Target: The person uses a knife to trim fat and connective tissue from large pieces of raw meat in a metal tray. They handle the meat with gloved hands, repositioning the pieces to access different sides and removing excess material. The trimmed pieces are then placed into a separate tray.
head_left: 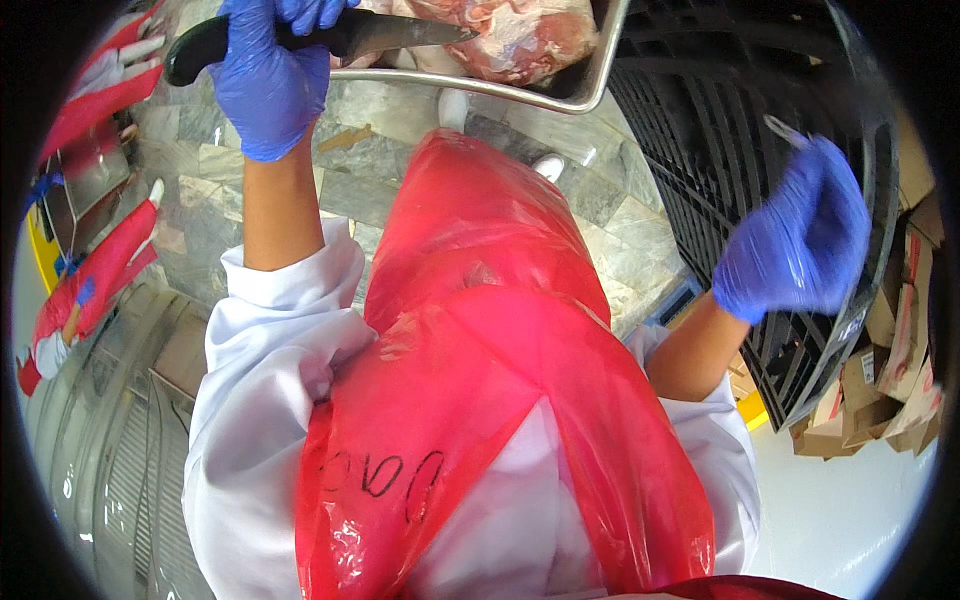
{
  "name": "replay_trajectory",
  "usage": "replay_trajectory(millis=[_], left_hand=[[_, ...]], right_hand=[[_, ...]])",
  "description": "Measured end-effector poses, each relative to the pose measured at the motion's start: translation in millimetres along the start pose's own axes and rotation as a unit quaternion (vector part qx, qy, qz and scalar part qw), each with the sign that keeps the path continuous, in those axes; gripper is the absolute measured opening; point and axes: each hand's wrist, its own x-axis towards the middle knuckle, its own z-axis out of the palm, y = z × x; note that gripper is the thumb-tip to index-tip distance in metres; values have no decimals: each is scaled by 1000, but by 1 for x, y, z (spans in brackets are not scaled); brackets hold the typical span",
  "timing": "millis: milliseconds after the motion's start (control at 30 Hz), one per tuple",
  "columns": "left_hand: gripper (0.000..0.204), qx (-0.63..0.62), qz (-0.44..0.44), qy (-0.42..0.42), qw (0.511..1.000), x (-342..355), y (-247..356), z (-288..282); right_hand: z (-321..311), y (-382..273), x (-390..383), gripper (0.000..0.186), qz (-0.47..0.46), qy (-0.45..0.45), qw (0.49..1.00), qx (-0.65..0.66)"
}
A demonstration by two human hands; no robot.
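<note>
Through the head camera, I see my left hand (270, 95) in a blue glove at the far left, its fingers closed around the black handle of a knife (375, 34). The blade points right, its tip overlapping a piece of raw meat (510, 40); I cannot tell whether they touch. More blue gloved fingers (312, 14) show just beyond the handle, cut off by the far edge, so I cannot tell whose they are. The meat, red with pale fat, lies in a metal tray (585, 98) at the far middle. My right hand (795, 235), also gloved in blue, is raised well apart on the right with its fingers curled; a small shiny metal piece (786, 130) shows at the fingertips, but I cannot tell whether it is gripped. Behind that hand stands a black slatted rack (690, 125), with cardboard boxes (880, 400) farther right. Nearest me are a red plastic apron (480, 340) and white sleeves (260, 400). Beyond them is a grey tiled floor (380, 115). At the left edge, other people in red aprons (105, 245) appear small and bent by the lens.
</note>
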Motion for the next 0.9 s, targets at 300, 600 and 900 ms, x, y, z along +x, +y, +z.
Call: replay_trajectory(millis=[300,600,900], left_hand=[[46,-18,54,25,998,6,-21,-24],[49,-84,90,-72,990,11,-88,4],[47,-149,110,-68,980,25,-104,-20]], right_hand=[[15,98,-88,17,228,-330,912,-91],[145,64,-86,23,115,-415,903,-7],[209,93,-117,38,86,-422,902,-5]])
